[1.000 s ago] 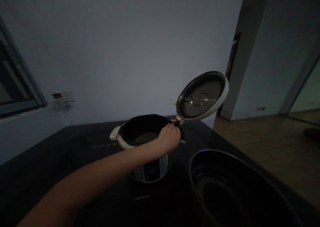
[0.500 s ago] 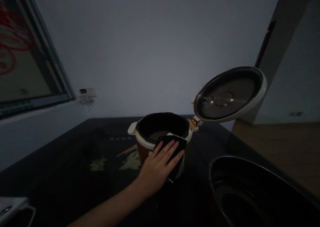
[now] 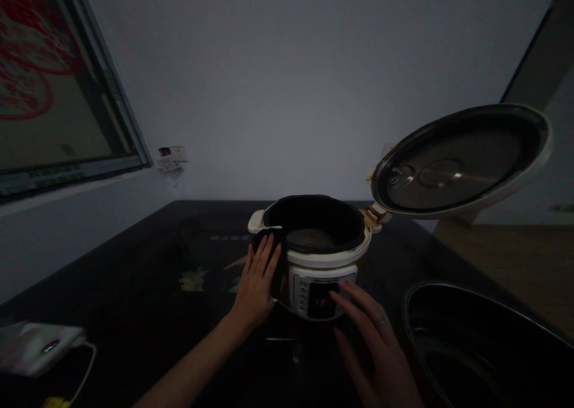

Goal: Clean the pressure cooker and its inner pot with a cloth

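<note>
An electric pressure cooker (image 3: 320, 258), white-rimmed with a dark inside, stands on the black table. Its round lid (image 3: 457, 163) is swung up to the right on the hinge. My left hand (image 3: 258, 282) holds a black cloth (image 3: 278, 258) against the cooker's left front side, fingers laid over it; a white edge of the cloth shows at the rim. In front of the control panel (image 3: 320, 297), my right hand (image 3: 372, 342) is open with its fingers apart and a ring on one. Whether its fingertips touch the panel I cannot tell.
A large black pot (image 3: 470, 336) stands at the right front. On the left lies a white device (image 3: 49, 345) with a cord. Behind the black table (image 3: 197, 234) is a wall with sockets (image 3: 173, 157); a window (image 3: 67, 97) is at the left.
My left hand has moved the cloth from the cooker's front to its left side, uncovering the control panel. My right hand has come into view. The view has shifted somewhat.
</note>
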{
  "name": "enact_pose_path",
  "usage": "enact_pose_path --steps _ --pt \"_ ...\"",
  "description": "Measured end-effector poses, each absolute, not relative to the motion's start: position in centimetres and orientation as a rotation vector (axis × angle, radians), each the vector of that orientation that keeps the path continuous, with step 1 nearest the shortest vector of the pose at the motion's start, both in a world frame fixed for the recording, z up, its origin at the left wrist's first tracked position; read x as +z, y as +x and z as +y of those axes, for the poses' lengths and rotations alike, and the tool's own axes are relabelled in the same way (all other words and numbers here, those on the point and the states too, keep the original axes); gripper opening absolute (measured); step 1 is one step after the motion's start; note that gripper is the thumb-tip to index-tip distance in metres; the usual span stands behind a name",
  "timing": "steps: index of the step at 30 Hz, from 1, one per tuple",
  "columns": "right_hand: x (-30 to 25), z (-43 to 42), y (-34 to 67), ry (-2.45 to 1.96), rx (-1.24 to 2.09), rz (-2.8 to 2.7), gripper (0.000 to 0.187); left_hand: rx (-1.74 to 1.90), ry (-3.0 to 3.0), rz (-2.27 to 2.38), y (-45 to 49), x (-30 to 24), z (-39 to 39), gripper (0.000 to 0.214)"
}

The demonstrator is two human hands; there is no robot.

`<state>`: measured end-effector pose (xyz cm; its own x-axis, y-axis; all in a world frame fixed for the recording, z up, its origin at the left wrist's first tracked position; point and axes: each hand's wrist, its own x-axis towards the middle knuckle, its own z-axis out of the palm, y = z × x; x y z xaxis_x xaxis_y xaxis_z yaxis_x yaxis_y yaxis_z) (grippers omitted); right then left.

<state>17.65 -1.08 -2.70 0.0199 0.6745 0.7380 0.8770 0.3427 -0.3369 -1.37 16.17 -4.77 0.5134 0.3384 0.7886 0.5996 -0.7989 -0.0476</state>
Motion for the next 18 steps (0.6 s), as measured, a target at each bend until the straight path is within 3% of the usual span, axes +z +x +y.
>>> enact_pose_path --steps 6,13,18 --pt "-2.5 2.9 16.1 -1.547 -0.511 -1.597 0.058 -1.421 -2.508 -0.938 -1.8 -4.4 18.4 0.067" --pt "-2.6 5.6 16.2 -1.616 -0.602 -1.634 0.062 -1.377 -2.520 -0.951 -2.6 -0.8 20.4 0.048" --pt "-2.8 5.6 16.3 -1.611 -0.619 -1.637 0.062 -1.192 -2.677 -1.266 -2.4 2.9 22.7 0.044"
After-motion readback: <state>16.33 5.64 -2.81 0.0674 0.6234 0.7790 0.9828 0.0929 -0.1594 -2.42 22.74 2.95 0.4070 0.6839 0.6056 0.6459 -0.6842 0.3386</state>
